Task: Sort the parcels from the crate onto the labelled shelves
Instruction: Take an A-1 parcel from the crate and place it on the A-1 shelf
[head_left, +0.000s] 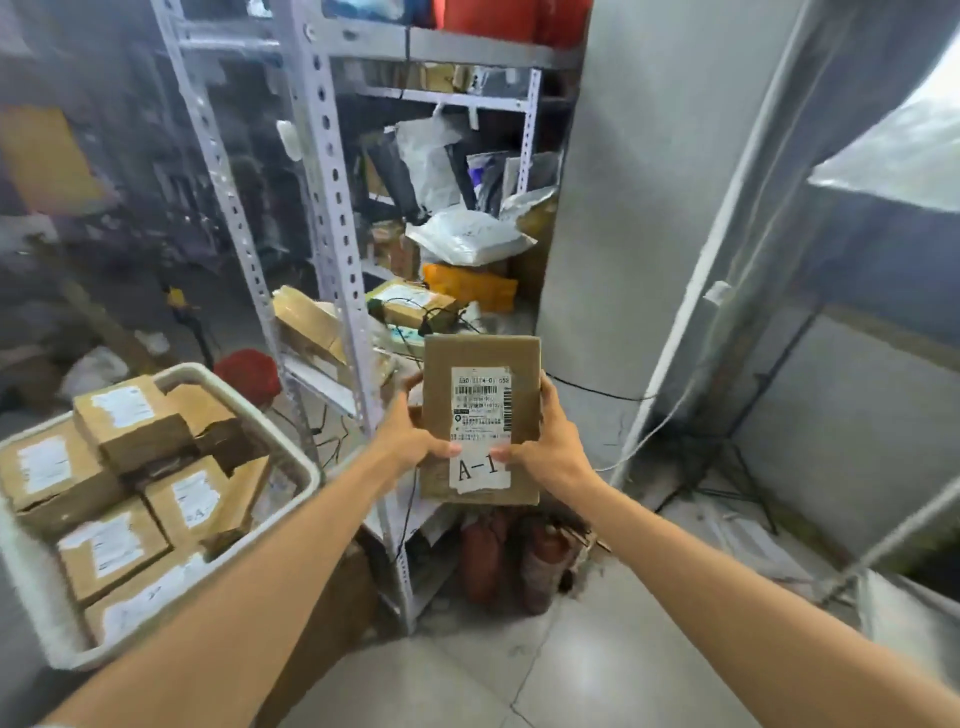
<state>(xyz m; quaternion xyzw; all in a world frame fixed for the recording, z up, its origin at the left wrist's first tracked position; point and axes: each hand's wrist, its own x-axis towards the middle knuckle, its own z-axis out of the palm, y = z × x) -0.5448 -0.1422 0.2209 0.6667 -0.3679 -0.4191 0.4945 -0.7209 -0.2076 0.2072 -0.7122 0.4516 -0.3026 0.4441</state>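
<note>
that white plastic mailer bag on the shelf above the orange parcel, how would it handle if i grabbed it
Probably floppy: the white mailer bag sags and creases over the orange parcel below. Its glossy film looks slippery, so it may slide off when nudged.

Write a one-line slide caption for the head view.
Left hand and right hand hold a cardboard parcel marked A-1 before a metal shelf rack, beside a white crate of more parcels.
</note>
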